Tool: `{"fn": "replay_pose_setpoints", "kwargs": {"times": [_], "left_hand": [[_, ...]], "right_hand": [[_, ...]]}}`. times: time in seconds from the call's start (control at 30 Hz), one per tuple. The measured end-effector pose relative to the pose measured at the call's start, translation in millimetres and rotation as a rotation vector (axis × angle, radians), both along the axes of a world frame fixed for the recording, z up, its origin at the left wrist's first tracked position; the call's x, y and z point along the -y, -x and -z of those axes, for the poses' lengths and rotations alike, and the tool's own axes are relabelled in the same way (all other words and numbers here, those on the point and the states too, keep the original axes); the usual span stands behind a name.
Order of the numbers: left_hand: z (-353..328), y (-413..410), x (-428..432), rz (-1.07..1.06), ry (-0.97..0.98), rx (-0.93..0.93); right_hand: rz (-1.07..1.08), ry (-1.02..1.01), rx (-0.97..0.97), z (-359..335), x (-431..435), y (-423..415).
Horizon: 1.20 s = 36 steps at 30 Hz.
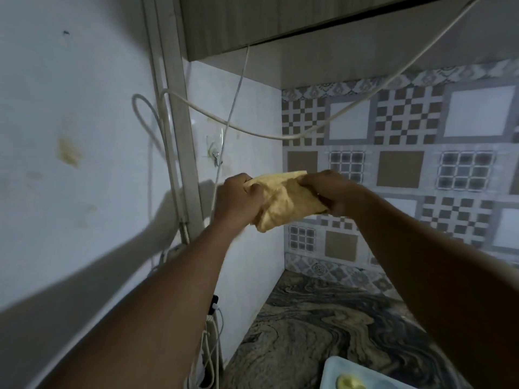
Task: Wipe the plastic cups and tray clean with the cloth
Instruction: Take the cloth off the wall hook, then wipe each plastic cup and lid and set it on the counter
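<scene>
A yellow cloth [283,202] is held up in the air in front of the wall corner, bunched between both hands. My left hand [237,199] grips its left end and my right hand [330,192] grips its right end. At the bottom right edge of the view a corner of the pale blue tray [334,367] shows on the counter, with a yellowish round thing [349,382] on it, cut off by the frame. No whole cup is visible.
The marbled counter [309,327] runs below the hands to the patterned tile wall [407,164]. White cables [233,119] hang across the corner by a wall hook [214,157]. A cabinet [280,21] overhangs above. A plug and cords [213,313] sit low left.
</scene>
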State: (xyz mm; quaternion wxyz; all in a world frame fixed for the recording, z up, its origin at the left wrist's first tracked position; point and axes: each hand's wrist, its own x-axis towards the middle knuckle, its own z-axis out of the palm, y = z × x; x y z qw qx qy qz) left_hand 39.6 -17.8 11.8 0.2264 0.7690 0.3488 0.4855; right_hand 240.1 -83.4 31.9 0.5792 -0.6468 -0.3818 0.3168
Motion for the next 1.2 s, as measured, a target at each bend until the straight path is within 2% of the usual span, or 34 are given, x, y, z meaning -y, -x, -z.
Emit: {"fn": "replay_pose_setpoints", "kwargs": {"times": [0.1,0.3,0.47,0.6,0.7,0.77,0.9,0.97,1.07,1.2], "left_hand": [[20,-12,17,0.22,0.392,0.002],[79,-52,79,0.367,0.757,0.032],[133,-90,150,0.412,0.912,-0.03],[167,-115,200,0.437,0.917,-0.161],[179,-124,230,0.396,0.904,-0.2],[182,-128,243,0.413,0.962,-0.172],[181,-134,260,0.513,1.107,-0.095],[177,-132,267,0.605,1.206,-0.086],[175,-121,266,0.69,1.299,-0.106],[181,-97,247,0.657,1.24,-0.153]], "right_hand": [[-0.015,0.063,-0.148,30,41,-22],[0.039,0.063,-0.391,94,141,-46],[0.224,-0.034,-0.556,153,222,-46],[0.33,-0.131,-0.671,184,274,-28],[0.43,-0.163,-0.517,206,297,-20],[0.47,-0.137,-0.367,221,308,-15],[0.406,-0.132,-0.195,239,321,2],[0.364,-0.183,-0.245,243,321,11],[0.36,-0.186,-0.527,243,319,19],[0.345,-0.053,-0.672,252,315,15]]}}
